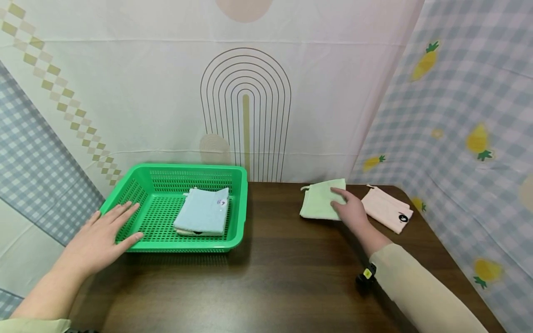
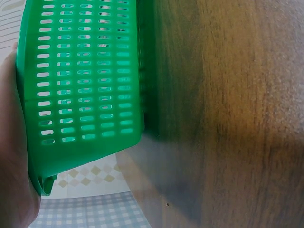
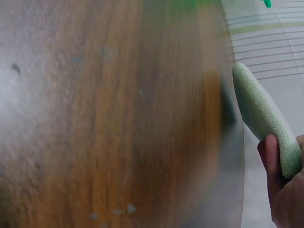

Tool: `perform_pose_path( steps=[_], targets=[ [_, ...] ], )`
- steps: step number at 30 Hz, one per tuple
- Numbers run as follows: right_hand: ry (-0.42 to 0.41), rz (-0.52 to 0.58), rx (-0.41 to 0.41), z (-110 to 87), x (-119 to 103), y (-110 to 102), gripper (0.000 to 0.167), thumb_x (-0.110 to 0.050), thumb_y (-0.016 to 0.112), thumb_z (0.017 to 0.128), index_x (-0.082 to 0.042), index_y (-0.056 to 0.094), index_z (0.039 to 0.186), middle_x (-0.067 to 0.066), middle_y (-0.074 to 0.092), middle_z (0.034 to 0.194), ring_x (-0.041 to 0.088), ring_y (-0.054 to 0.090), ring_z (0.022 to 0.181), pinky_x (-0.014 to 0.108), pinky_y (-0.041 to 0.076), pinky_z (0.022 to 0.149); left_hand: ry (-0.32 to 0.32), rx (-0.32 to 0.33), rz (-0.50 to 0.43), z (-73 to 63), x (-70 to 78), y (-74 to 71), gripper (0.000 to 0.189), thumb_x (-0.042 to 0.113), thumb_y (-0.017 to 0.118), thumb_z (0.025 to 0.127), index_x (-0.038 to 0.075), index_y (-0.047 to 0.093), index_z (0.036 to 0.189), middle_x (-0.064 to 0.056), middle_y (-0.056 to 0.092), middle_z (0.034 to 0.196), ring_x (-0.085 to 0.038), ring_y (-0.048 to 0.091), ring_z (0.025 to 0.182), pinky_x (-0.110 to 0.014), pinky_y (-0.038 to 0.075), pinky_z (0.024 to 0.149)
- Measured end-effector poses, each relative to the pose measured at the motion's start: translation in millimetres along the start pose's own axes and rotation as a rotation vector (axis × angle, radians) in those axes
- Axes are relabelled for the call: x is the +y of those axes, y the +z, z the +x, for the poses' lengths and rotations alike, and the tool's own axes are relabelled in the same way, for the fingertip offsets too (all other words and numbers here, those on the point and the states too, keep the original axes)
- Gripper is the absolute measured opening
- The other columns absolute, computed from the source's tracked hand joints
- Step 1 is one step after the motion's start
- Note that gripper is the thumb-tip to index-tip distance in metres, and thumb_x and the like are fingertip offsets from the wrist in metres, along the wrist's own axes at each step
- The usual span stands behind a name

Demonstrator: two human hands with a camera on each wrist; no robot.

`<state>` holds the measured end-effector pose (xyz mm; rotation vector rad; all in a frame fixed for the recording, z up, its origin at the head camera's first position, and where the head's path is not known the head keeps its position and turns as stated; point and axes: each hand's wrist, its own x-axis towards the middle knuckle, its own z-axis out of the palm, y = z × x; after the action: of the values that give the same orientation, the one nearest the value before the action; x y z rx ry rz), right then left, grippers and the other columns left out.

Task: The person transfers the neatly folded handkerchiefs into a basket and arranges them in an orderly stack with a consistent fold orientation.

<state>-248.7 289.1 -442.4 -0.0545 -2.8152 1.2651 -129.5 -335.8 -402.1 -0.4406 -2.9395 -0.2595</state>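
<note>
Nearest to the person, the dark wooden table [image 1: 250,296] runs forward between two pale sleeves [image 1: 420,286]; a black wrist device [image 1: 363,280] sits at the right cuff. Ahead, the green basket [image 1: 179,248] holds a folded light blue cloth [image 1: 204,210], lying on another pale cloth [image 1: 184,231] whose edge shows; stacking presumably saves room inside. The left hand [image 1: 96,245] lies at the basket's near left corner, probably to steady it: palm down, fingers extended and spread wide, gripping nothing. Well apart to the right, the folded light green cloth [image 1: 318,201] is held by its right side, likely so that its layers stay together. The right hand [image 1: 351,210] has it in a narrow pinch between thumb and fingers, the sleeve slanting inward behind; the right wrist view suggests the cloth is raised off the table. A folded pink cloth [image 1: 385,210] lies just beside that hand, near the far right corner. Behind everything hangs a patterned backdrop [image 1: 341,92].
</note>
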Motion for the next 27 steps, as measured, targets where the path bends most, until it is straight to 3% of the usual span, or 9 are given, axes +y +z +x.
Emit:
perform_pose_path(
  steps=[14, 27],
  targets=[
    [0.005, 0.082, -0.030, -11.9, -10.6, 2.5, 0.050, -0.024, 0.060, 0.099, -0.020, 0.049, 0.148, 0.017, 0.033, 0.158, 0.038, 0.026, 0.146, 0.058, 0.034, 0.111, 0.011, -0.005, -0.001, -0.1, -1.2, 1.0, 0.082, 0.052, 0.056, 0.097, 0.022, 0.014, 0.161, -0.020, 0.025, 0.160, -0.046, 0.028, 0.142, -0.048, -0.015, 0.119],
    [-0.001, 0.132, 0.012, -24.1, -27.6, 8.1, 0.049, -0.025, 0.063, 0.097, -0.021, 0.053, 0.145, 0.016, 0.036, 0.157, 0.035, 0.027, 0.146, 0.053, 0.036, 0.110, 0.017, 0.008, 0.002, 0.2, -0.7, 1.6, 0.082, 0.052, 0.057, 0.097, 0.022, 0.015, 0.161, -0.020, 0.026, 0.160, -0.045, 0.027, 0.143, -0.047, -0.015, 0.120]
  ],
)
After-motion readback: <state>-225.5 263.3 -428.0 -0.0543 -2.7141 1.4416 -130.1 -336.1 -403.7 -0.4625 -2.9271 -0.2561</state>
